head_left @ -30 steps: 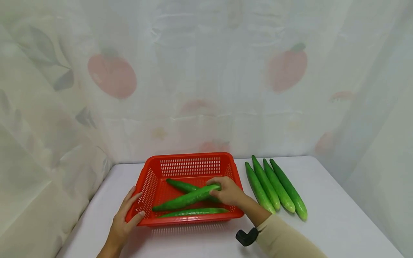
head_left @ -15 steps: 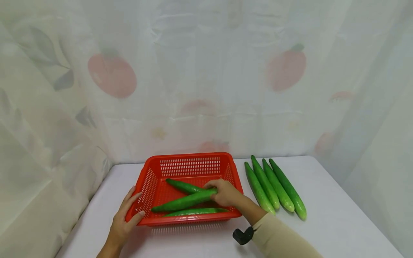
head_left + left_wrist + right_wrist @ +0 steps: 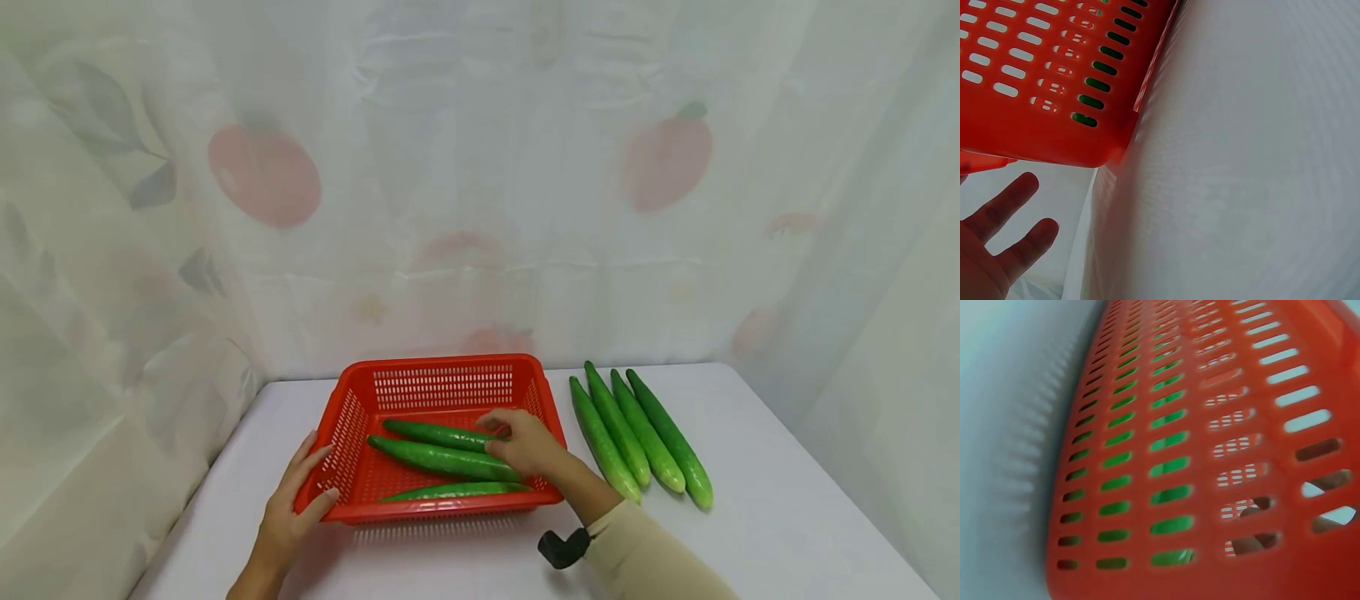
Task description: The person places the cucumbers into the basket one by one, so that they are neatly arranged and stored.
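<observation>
A red slotted plastic basket (image 3: pixel 442 362) holds three cucumbers: one at the back (image 3: pixel 423 431), one in the middle (image 3: pixel 431 457) and one along the front wall (image 3: pixel 457 490). My right hand (image 3: pixel 528 442) is over the right ends of the back and middle cucumbers, its fingers loosely bent. Whether its thumb touches a cucumber is hard to tell. At the basket's left side my left hand (image 3: pixel 285 521) rests against the rim, fingers spread. In the left wrist view, two straight fingers (image 3: pixel 1029 247) show below the basket wall (image 3: pixel 1004 122). The right wrist view shows mostly slotted wall (image 3: pixel 1297 562).
Several more cucumbers (image 3: pixel 618 429) lie side by side on the white table (image 3: pixel 765 492), right of the basket. A pale printed curtain (image 3: pixel 465 167) stands behind the table and along both sides. A black wrist mount (image 3: pixel 564 548) sticks out from the right sleeve.
My right hand has let go of the middle cucumber. That cucumber has swung from a slant across the back one to lying nearly alongside it. The left hand stays at the rim.
</observation>
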A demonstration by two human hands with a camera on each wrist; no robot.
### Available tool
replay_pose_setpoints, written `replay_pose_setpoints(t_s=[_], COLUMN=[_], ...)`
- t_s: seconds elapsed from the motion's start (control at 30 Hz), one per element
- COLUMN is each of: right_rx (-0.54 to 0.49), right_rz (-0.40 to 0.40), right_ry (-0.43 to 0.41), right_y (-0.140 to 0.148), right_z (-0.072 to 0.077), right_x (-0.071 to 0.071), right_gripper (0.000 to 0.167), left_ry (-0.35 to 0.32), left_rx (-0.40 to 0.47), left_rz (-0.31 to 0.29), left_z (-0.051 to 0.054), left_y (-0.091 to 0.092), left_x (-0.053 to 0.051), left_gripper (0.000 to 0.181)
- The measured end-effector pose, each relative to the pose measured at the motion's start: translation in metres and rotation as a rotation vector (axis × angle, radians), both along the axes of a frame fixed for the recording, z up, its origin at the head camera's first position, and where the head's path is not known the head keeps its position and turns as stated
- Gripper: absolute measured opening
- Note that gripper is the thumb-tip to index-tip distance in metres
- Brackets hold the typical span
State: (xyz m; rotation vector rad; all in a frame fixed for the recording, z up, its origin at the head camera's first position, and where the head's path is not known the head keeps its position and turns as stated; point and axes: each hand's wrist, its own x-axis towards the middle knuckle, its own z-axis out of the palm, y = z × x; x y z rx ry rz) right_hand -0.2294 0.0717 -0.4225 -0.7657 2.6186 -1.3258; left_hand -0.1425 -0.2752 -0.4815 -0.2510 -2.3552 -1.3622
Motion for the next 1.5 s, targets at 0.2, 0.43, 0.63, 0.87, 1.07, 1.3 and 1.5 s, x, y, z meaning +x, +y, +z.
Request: replay_pose_setpoints(t_s=[0.2,0.43,0.63,0.87,1.07,1.3,1.5], right_rx=[-0.238,-0.423,-0.531,-0.603,-0.6,-0.603,-0.587], right_rz=[-0.025,-0.056,-0.039,-0.051,-0.1,-0.169,-0.224], right_ry=[-0.018,-0.067,-0.005,0.007,0.03,0.141,0.206], right_y=[0.009,0.024,0.038,0.052,0.065,0.084,0.1], right_z=[0.001,0.015,0.033,0.047,0.052,0.057,0.064], right_x=[0.0,0.01,0.023,0.036,0.041,0.048,0.057], right_gripper=[0.028,0.031,0.031,0.035,0.037,0.036,0.037], left_ry=[0.012,0.026,0.021,0.028,0.028,0.034,0.05], left_rx=[0.02,0.007,0.007,0.003,-0.01,0.006,-0.002], left_rz=[-0.016,-0.021,-0.01,-0.006,0.003,-0.001,-0.003], left_z=[-0.001,0.0,-0.001,-0.001,0.0,0.001,0.0], left_y=[0.001,0.001,-0.001,-0.001,0.001,0.003,0.001], left_x=[-0.001,0.001,0.0,0.001,0.0,0.0,0.001], left_gripper=[0.051,0.051,0.051,0.051,0.051,0.05,0.051])
